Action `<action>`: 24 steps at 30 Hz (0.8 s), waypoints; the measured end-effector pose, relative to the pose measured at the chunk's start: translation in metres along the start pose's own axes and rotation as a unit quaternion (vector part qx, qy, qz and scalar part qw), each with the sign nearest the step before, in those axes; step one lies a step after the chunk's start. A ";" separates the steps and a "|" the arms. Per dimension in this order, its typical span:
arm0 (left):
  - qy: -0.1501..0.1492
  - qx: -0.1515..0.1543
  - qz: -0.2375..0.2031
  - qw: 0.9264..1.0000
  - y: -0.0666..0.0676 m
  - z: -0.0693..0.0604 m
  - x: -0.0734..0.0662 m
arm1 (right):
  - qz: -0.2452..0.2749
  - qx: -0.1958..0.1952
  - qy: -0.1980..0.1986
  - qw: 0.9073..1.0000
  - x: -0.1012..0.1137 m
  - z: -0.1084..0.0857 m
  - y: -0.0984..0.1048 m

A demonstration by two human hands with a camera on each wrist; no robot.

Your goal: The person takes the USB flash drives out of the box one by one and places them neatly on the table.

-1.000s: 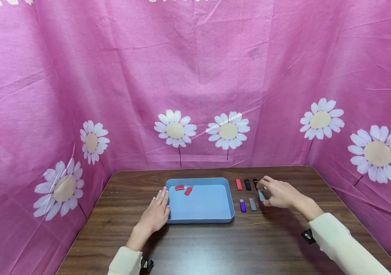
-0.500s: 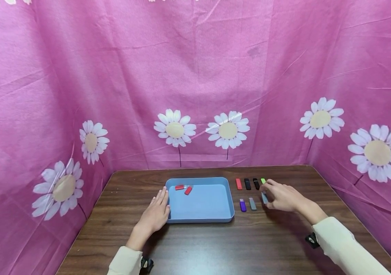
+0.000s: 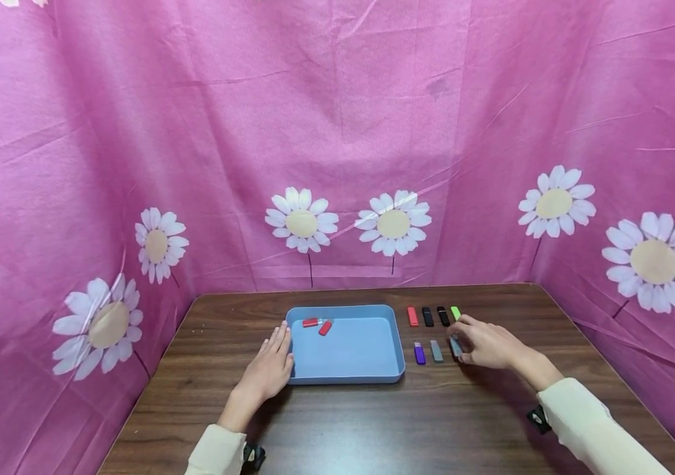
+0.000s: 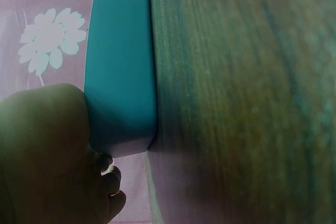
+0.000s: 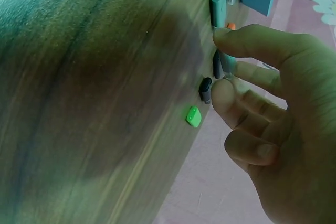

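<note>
In the head view my left hand rests with straight fingers against the left wall of a shallow blue tray. Its side wall fills much of the left wrist view. My right hand pinches a grey-blue USB stick between thumb and fingers, just above or on the table; which of these I cannot tell. The right wrist view shows the same USB stick partly hidden by the fingers. Left of it lie a grey USB stick and a purple USB stick.
Behind them is a row of sticks: red, black, another black and lime green. Two red USB sticks lie in the tray's back left. A pink flowered cloth encloses the wooden table.
My right hand has shifted slightly right and nearer with the grey-blue USB stick, uncovering the lime green and second black sticks. My left hand stays at the tray.
</note>
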State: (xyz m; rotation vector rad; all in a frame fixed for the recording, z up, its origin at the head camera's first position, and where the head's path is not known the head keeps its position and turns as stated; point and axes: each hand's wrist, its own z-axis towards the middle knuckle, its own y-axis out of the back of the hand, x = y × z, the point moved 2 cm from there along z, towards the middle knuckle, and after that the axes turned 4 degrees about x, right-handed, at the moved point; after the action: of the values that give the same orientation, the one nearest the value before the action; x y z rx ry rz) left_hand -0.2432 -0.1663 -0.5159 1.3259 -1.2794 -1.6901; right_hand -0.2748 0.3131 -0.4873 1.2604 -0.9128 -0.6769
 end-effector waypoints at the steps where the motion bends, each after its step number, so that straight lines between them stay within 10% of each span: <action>1: -0.001 -0.001 0.000 1.000 0.000 0.000 0.000 | 0.002 0.002 0.001 1.000 0.000 0.000 -0.001; 24: -0.002 -0.003 -0.002 1.000 -0.001 0.000 0.000 | 0.018 0.027 -0.010 0.999 -0.006 -0.002 -0.016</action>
State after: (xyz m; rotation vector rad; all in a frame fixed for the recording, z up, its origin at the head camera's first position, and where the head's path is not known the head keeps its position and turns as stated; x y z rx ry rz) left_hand -0.2431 -0.1661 -0.5168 1.3243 -1.2734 -1.6983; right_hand -0.2752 0.3160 -0.5044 1.2847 -0.9733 -0.6401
